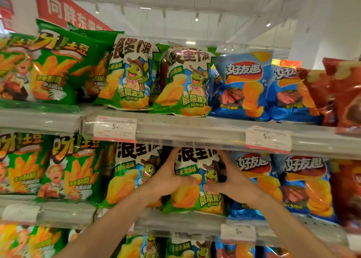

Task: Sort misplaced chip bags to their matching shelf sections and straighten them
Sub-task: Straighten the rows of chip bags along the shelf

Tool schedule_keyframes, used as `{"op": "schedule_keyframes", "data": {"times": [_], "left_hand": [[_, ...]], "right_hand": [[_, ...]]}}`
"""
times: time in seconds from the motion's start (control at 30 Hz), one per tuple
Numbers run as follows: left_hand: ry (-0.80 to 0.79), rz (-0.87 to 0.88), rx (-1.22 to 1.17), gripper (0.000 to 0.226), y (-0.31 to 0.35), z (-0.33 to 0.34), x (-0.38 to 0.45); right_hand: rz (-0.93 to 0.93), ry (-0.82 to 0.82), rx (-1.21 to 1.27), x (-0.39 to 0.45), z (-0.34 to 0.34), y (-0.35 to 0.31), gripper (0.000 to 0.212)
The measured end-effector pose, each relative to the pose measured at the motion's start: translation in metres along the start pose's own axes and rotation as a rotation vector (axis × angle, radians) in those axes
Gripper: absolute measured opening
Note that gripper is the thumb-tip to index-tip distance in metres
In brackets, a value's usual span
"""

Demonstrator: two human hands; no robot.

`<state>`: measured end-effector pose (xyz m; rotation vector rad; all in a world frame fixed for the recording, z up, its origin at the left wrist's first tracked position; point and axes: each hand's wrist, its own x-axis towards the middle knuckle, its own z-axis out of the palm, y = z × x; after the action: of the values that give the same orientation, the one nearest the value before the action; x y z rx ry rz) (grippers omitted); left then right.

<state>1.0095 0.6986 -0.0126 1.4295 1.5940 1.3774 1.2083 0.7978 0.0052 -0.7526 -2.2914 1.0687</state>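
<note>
A green-and-white turtle chip bag (197, 197) stands upright on the middle shelf (175, 224), in the turtle-bag section. My left hand (170, 177) grips its left edge, thumb across the front. My right hand (228, 177) grips its right edge, thumb pointing inward on the front. Another turtle bag (129, 177) stands just left of it. Blue chip bags (259, 171) stand just right of it, partly hidden by my right hand.
The upper shelf (195, 129) carries green fries bags (54, 66), two turtle bags (183, 82), blue bags (244, 86) and red bags (343, 93), with price tags (115, 129) on its rail. Green fries bags (72, 171) fill the middle shelf's left. More bags show on the bottom shelf.
</note>
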Motion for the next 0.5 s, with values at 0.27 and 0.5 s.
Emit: {"op": "schedule_keyframes", "data": {"times": [0.27,0.5], "left_hand": [[-0.006,0.061,0.088,0.116,-0.002,-0.008,0.000],[-0.023,0.135,0.166,0.111,0.004,-0.010,-0.009]], "right_hand": [[0.010,-0.025,0.032,-0.001,-0.001,0.006,0.112],[0.039,0.016,0.027,0.002,0.005,0.007,0.118]]}}
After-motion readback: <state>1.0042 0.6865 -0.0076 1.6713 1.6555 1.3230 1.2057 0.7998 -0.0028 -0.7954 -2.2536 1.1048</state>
